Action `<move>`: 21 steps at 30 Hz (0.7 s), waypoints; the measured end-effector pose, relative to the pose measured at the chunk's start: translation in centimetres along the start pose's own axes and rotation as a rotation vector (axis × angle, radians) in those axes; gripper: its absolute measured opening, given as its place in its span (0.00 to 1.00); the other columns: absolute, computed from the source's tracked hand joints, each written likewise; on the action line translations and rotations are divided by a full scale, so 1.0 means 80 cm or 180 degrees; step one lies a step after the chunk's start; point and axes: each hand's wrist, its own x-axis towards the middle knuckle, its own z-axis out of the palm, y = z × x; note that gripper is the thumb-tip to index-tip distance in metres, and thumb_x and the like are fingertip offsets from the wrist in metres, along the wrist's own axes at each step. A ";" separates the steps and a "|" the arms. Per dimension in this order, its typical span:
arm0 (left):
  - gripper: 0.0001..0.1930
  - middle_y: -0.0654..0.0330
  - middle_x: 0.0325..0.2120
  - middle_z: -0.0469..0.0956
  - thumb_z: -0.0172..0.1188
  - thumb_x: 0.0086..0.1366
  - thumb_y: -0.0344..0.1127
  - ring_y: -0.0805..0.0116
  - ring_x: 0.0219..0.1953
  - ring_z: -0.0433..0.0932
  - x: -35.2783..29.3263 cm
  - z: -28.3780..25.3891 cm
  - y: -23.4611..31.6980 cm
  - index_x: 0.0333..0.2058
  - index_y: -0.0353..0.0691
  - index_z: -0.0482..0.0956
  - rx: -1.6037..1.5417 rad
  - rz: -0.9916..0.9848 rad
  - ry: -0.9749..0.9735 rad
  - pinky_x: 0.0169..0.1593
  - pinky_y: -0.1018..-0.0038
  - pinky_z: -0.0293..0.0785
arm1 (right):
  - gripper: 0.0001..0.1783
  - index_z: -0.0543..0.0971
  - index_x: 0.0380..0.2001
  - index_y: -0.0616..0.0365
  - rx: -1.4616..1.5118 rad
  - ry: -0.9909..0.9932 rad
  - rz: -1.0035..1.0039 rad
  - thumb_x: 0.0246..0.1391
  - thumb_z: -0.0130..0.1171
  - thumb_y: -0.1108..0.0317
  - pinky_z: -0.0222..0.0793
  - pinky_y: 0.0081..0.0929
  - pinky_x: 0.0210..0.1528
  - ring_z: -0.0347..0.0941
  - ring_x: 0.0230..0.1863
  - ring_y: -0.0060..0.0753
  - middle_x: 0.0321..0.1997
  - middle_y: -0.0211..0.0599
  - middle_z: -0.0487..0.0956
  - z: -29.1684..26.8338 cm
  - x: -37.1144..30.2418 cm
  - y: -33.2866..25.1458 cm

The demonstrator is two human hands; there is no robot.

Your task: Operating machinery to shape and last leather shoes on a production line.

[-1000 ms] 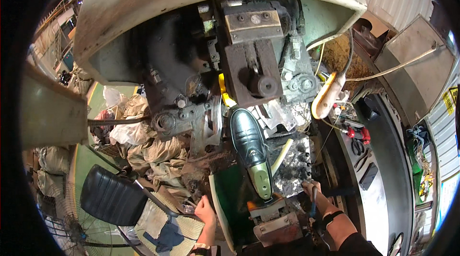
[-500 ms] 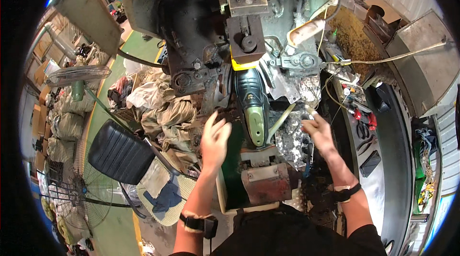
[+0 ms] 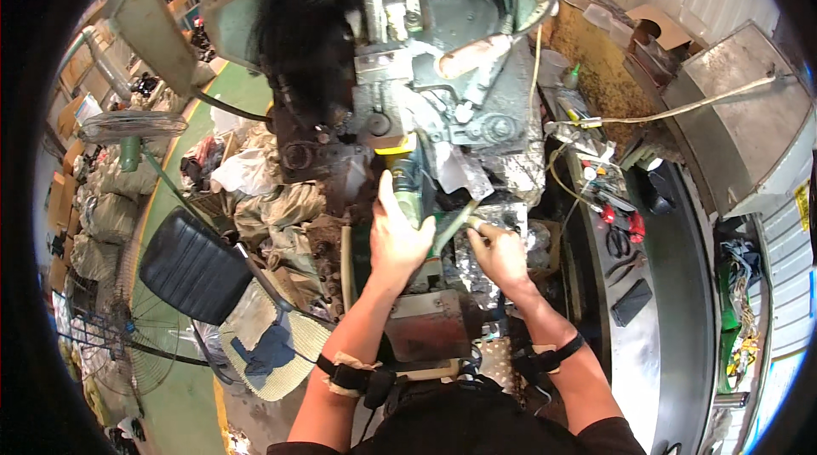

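A black leather shoe upper on a green shoe last sits in the middle of the machine, its front end under a yellow-edged block. My left hand is wrapped around the green end of the last, fingers along the left side and thumb on the right. Just right of it, a pale green lever slants upward. My right hand has its fingers curled close beside that lever. Whether they grip it or something small, I cannot make out.
A reddish metal block stands below my hands. Along the right runs a metal bench with scissors, red-handled tools and a black case. Cloth sacks, a black-backed chair and a wire fan are at left.
My left hand has moved in from beside the last and closed on it. The right hand has come inward to the lever, fingers now curled. The whole view has shifted.
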 end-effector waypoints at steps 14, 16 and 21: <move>0.55 0.31 0.57 0.69 0.72 0.53 0.38 0.32 0.57 0.73 0.001 0.000 0.003 0.73 0.44 0.45 0.0009 -0.0184 -0.0097 0.60 0.51 0.71 | 0.14 0.86 0.47 0.50 0.0495 0.0057 0.0184 0.59 0.62 0.62 0.76 0.40 0.36 0.82 0.31 0.51 0.31 0.47 0.84 -0.002 0.002 -0.001; 0.55 0.30 0.57 0.69 0.73 0.53 0.38 0.32 0.57 0.73 0.000 -0.001 0.005 0.73 0.44 0.45 0.0014 -0.0087 -0.0027 0.60 0.51 0.71 | 0.14 0.86 0.47 0.50 0.0457 0.0107 0.0136 0.59 0.62 0.62 0.76 0.40 0.35 0.82 0.31 0.51 0.30 0.47 0.84 -0.001 0.001 0.002; 0.54 0.29 0.54 0.70 0.72 0.53 0.36 0.32 0.54 0.74 0.000 -0.004 0.006 0.72 0.40 0.46 0.0081 -0.0031 -0.0022 0.57 0.51 0.73 | 0.14 0.86 0.47 0.50 0.0426 0.0124 0.0116 0.59 0.62 0.63 0.76 0.41 0.34 0.81 0.30 0.51 0.29 0.47 0.83 -0.001 0.000 0.001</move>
